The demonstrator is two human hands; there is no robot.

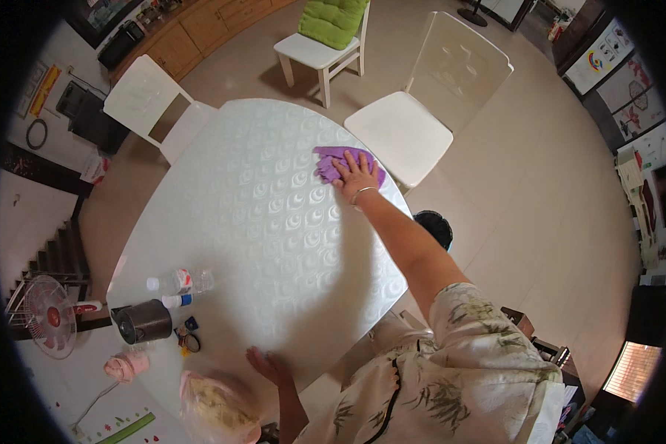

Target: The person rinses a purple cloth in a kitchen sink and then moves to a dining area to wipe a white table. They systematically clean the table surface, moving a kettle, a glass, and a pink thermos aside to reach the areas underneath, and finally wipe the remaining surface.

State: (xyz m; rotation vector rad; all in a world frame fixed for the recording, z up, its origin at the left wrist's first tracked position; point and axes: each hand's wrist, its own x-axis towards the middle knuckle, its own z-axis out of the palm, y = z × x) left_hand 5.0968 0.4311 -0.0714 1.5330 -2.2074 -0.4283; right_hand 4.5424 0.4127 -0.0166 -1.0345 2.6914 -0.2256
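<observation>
My right hand (357,175) presses down on a crumpled purple cloth (328,164) at the far right edge of the white table (274,214). Its fingers are spread over the cloth, and a bracelet circles the wrist. By the table's near edge, my left hand (263,365) is held with its fingers stretched out and nothing in them. Closest to that hand is a clear plastic bag (218,407) with something pale yellow inside. The tabletop is glossy, with a repeated swirl pattern.
On the table's left side are a clear plastic bottle (181,281), a small white-and-blue bottle (176,300), a dark canister (145,321) and a pink cloth bundle (127,365). White chairs (401,133) stand around the far side. A black bin (434,229) sits right; a fan (50,317) stands left.
</observation>
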